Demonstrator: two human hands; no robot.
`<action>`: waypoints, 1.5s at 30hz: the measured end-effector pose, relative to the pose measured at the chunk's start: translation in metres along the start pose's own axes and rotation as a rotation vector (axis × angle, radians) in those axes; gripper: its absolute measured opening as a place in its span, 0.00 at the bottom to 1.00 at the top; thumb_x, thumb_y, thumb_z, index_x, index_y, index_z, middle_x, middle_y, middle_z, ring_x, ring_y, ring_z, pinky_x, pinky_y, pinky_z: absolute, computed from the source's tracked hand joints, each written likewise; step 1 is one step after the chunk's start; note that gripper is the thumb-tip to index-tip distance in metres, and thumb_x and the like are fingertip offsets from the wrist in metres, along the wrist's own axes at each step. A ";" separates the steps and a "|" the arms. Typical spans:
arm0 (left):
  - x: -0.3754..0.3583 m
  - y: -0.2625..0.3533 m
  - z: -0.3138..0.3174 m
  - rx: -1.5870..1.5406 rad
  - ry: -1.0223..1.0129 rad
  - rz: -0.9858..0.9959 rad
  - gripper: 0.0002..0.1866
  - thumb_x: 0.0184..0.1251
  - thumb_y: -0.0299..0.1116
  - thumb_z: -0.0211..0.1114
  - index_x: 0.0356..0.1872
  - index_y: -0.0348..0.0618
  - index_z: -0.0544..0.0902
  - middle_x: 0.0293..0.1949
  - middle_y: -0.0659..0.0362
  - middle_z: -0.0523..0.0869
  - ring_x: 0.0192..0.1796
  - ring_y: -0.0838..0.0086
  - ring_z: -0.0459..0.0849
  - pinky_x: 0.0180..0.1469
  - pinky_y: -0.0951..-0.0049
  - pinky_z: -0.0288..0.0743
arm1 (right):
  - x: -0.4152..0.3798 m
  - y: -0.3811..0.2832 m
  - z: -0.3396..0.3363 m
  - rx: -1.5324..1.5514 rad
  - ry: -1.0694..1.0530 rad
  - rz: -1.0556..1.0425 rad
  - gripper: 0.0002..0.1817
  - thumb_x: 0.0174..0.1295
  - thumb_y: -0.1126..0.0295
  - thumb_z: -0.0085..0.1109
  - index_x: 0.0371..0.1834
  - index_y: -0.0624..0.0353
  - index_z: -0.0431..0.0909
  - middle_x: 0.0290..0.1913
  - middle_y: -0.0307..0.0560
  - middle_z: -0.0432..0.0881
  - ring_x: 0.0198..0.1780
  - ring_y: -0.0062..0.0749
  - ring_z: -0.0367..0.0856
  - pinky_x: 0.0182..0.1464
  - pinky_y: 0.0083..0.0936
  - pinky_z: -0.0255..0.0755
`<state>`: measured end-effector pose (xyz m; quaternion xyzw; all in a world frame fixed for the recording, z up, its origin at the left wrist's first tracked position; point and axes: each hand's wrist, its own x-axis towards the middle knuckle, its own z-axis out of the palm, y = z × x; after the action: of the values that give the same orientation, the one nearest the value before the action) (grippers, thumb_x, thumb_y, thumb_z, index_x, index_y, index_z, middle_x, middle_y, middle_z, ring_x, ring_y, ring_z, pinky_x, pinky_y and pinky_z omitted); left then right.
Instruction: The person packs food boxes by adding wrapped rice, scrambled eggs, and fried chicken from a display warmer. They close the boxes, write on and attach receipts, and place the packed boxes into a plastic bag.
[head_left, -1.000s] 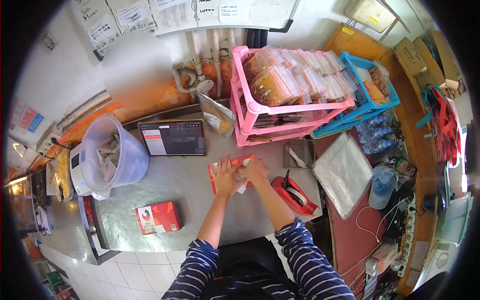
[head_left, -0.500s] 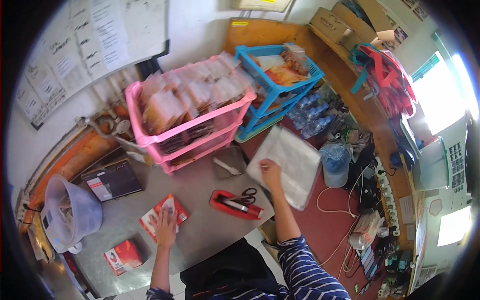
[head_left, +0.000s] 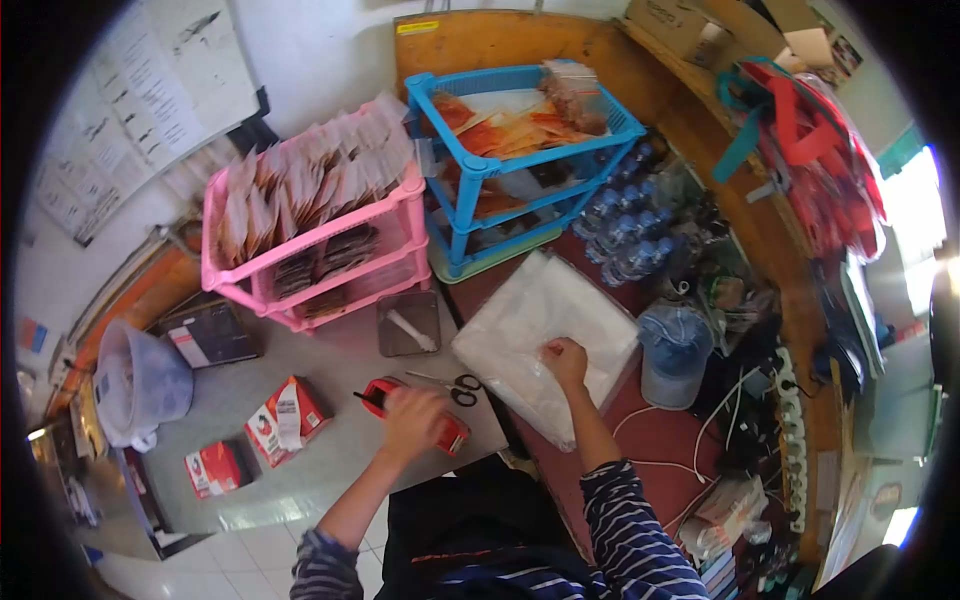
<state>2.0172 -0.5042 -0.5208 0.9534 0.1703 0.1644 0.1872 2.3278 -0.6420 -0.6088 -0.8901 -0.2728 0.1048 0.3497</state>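
Observation:
My left hand (head_left: 415, 422) reaches over a small red tray (head_left: 455, 438) on the metal table. Its fingers are blurred and cover much of the tray, so any grip is hidden. A dark stick-like end pokes out at the tray's left, and black-handled scissors (head_left: 463, 390) lie just behind it. My right hand (head_left: 566, 362) rests with curled, closed fingers on a stack of clear plastic bags (head_left: 520, 320). Whether something is pinched there is too small to see. Two red-and-white boxes, a larger one (head_left: 288, 420) and a smaller one (head_left: 215, 470), sit left of my left hand.
A pink rack (head_left: 340, 235) full of packets and a blue rack (head_left: 465, 190) stand behind. A metal dish (head_left: 408, 325) holds a white scoop. On the left are a tablet (head_left: 212, 335) and a plastic bucket (head_left: 145, 385). Bottles (head_left: 625, 225), a cap (head_left: 675, 355) and cables lie right.
My left hand has left the larger red-and-white box and moved right to the red tray. My right hand remains on the plastic bags. The whole view has shifted.

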 end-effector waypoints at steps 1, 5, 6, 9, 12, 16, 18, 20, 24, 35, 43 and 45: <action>0.024 0.010 0.015 -0.058 -0.153 0.060 0.16 0.51 0.39 0.65 0.42 0.47 0.81 0.45 0.58 0.81 0.51 0.63 0.78 0.56 0.53 0.63 | 0.001 0.000 -0.001 0.013 -0.019 -0.009 0.11 0.45 0.62 0.71 0.25 0.56 0.83 0.30 0.46 0.84 0.30 0.37 0.82 0.35 0.27 0.74; 0.090 0.027 0.092 0.180 -0.682 -0.102 0.10 0.53 0.33 0.63 0.37 0.44 0.85 0.36 0.56 0.85 0.42 0.61 0.84 0.46 0.54 0.72 | 0.006 0.006 -0.013 0.011 -0.072 -0.115 0.06 0.54 0.71 0.64 0.29 0.63 0.82 0.28 0.48 0.83 0.28 0.30 0.80 0.34 0.23 0.73; 0.094 0.018 0.121 0.282 -0.683 -0.157 0.09 0.54 0.32 0.62 0.35 0.43 0.86 0.34 0.56 0.86 0.40 0.60 0.85 0.43 0.53 0.74 | 0.007 0.001 -0.020 0.065 -0.038 -0.171 0.05 0.56 0.72 0.62 0.29 0.64 0.81 0.29 0.48 0.82 0.28 0.31 0.79 0.35 0.23 0.72; 0.105 0.024 0.151 0.624 -0.807 -0.100 0.09 0.56 0.30 0.59 0.34 0.42 0.86 0.36 0.55 0.86 0.38 0.61 0.85 0.38 0.52 0.76 | 0.013 -0.037 -0.060 0.198 0.059 -0.238 0.06 0.61 0.71 0.57 0.29 0.63 0.76 0.27 0.45 0.77 0.29 0.28 0.76 0.34 0.24 0.69; 0.082 0.003 0.195 0.853 -0.818 0.183 0.11 0.58 0.32 0.57 0.35 0.41 0.85 0.36 0.53 0.86 0.36 0.60 0.86 0.31 0.52 0.77 | 0.008 -0.094 -0.128 0.357 0.166 -0.234 0.12 0.67 0.65 0.52 0.28 0.61 0.72 0.24 0.38 0.71 0.30 0.21 0.70 0.34 0.22 0.66; 0.080 0.004 0.148 0.576 -0.685 0.065 0.12 0.58 0.32 0.56 0.38 0.39 0.84 0.36 0.50 0.85 0.36 0.59 0.85 0.29 0.52 0.78 | -0.014 -0.152 -0.205 0.686 0.366 -0.216 0.17 0.72 0.63 0.43 0.25 0.57 0.68 0.24 0.31 0.65 0.28 0.14 0.62 0.32 0.15 0.60; 0.066 -0.002 0.161 0.609 -0.337 0.026 0.13 0.58 0.32 0.55 0.39 0.38 0.84 0.35 0.49 0.85 0.36 0.58 0.85 0.28 0.50 0.77 | -0.022 -0.154 -0.209 0.765 0.472 -0.223 0.16 0.72 0.64 0.43 0.26 0.58 0.69 0.24 0.32 0.65 0.27 0.14 0.63 0.30 0.15 0.60; 0.068 -0.009 0.173 0.622 -0.456 0.040 0.12 0.58 0.33 0.55 0.37 0.39 0.84 0.34 0.50 0.85 0.36 0.59 0.85 0.27 0.50 0.76 | -0.022 -0.152 -0.206 0.767 0.503 -0.221 0.15 0.72 0.65 0.43 0.26 0.59 0.69 0.23 0.32 0.66 0.26 0.15 0.63 0.30 0.15 0.60; 0.095 0.008 0.124 0.443 -0.706 -0.021 0.11 0.58 0.34 0.56 0.31 0.41 0.85 0.30 0.54 0.85 0.35 0.59 0.86 0.27 0.53 0.77 | -0.023 -0.162 -0.208 0.421 0.326 -0.231 0.17 0.71 0.64 0.44 0.25 0.59 0.70 0.22 0.32 0.67 0.26 0.16 0.65 0.30 0.15 0.61; 0.024 0.000 -0.163 -0.051 0.122 -0.507 0.12 0.57 0.39 0.66 0.28 0.40 0.78 0.26 0.49 0.80 0.31 0.54 0.81 0.31 0.58 0.73 | -0.064 -0.205 -0.226 0.858 0.595 -0.411 0.13 0.71 0.64 0.47 0.29 0.59 0.71 0.23 0.38 0.72 0.25 0.20 0.70 0.29 0.16 0.64; -0.012 -0.038 -0.085 0.095 -0.126 -0.653 0.17 0.52 0.44 0.69 0.37 0.43 0.80 0.40 0.54 0.80 0.39 0.55 0.81 0.41 0.58 0.76 | -0.075 -0.261 -0.172 0.744 0.313 -0.384 0.17 0.71 0.65 0.45 0.22 0.59 0.68 0.22 0.35 0.70 0.24 0.16 0.67 0.28 0.15 0.60; -0.007 -0.015 -0.097 0.167 0.190 -0.546 0.32 0.45 0.45 0.74 0.53 0.45 0.75 0.52 0.53 0.76 0.55 0.55 0.75 0.54 0.59 0.72 | -0.082 -0.269 -0.161 0.784 0.093 -0.373 0.18 0.71 0.63 0.45 0.23 0.59 0.68 0.21 0.36 0.70 0.22 0.16 0.67 0.25 0.16 0.62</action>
<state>1.9705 -0.4651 -0.4436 0.8648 0.4499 0.1821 0.1287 2.2096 -0.6157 -0.3078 -0.6294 -0.3526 0.0955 0.6858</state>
